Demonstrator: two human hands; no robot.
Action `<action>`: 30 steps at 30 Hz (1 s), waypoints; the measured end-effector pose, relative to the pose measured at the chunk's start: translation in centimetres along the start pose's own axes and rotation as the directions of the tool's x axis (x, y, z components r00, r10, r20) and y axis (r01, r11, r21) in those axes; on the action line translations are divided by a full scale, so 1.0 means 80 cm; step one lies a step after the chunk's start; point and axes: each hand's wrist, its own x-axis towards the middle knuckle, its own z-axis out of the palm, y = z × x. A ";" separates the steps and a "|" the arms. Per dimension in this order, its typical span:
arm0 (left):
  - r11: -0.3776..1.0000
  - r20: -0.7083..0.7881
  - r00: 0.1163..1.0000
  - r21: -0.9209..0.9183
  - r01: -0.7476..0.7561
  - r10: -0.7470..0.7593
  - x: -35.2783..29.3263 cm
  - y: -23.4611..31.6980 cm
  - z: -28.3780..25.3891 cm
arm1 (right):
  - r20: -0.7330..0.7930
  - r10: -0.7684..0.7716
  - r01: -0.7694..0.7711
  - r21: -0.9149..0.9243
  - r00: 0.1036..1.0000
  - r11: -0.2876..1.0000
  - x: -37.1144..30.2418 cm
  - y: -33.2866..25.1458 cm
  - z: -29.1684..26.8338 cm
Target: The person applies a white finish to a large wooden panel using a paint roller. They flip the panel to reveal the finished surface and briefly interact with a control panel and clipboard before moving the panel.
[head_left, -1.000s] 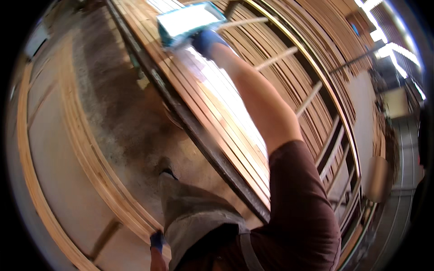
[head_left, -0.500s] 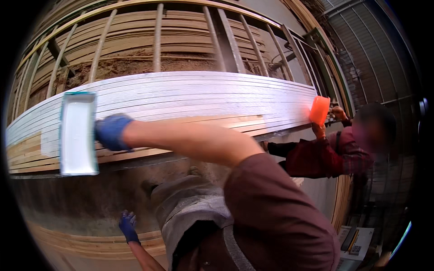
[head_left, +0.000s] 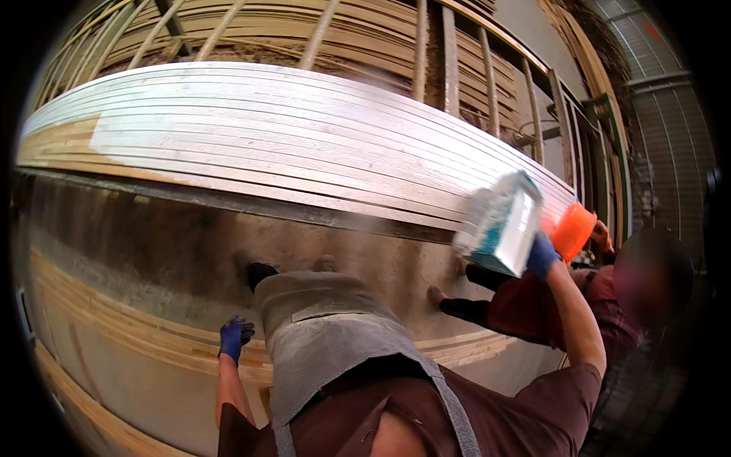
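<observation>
My right hand [head_left: 542, 257], in a blue glove, is closed around a rectangular box-shaped spreader [head_left: 509, 227] with teal sides and white coating smeared over it. The spreader is tilted and blurred by motion at the front edge of a row of long boards [head_left: 289, 133]. White coating covers most of their upper faces. Bare wood [head_left: 57, 145] shows at the near left end. Away from the boards, my left hand [head_left: 236, 337], also blue-gloved, hangs low on the left with its fingers apart, holding nothing, above some pale timber strips.
At the right end a co-worker [head_left: 563, 305] holds an orange container [head_left: 575, 231] close to my right hand. Behind the boards stands a rail frame [head_left: 421, 53] with stacked planks [head_left: 365, 46]. Timber strips [head_left: 152, 339] lie behind me on the left.
My right hand has swept the spreader from the left part of the boards to their right end. The bare strip along the front middle is now white. The co-worker's orange container appears lower.
</observation>
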 end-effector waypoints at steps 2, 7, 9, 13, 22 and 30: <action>0.999 -0.013 0.999 -0.012 0.045 -0.045 -0.015 -0.017 0.007 | -0.093 0.035 -0.036 -0.011 0.995 0.999 -0.033 0.054 0.017; 0.974 -0.020 0.988 -0.172 0.145 -0.151 -0.038 -0.022 -0.030 | 0.079 0.053 -0.090 0.967 0.995 0.239 -0.007 -0.052 -0.020; 0.974 -0.047 0.984 -0.156 0.165 -0.174 -0.036 -0.009 -0.050 | 0.082 -0.084 -0.047 0.936 0.993 0.348 0.021 -0.110 -0.028; 0.996 0.030 0.999 -0.087 0.038 -0.036 -0.010 -0.049 -0.108 | -0.033 -0.239 0.237 0.321 0.970 0.917 0.074 -0.187 -0.060; 0.851 0.045 0.992 -0.511 0.124 -0.117 0.007 0.023 -0.310 | -0.151 -0.193 0.244 0.558 0.970 0.793 0.325 -0.543 -0.166; 0.950 -0.159 0.949 -0.113 -0.291 0.272 0.087 0.070 -0.609 | -0.290 -0.635 0.686 0.121 0.716 0.718 0.592 -1.036 -0.316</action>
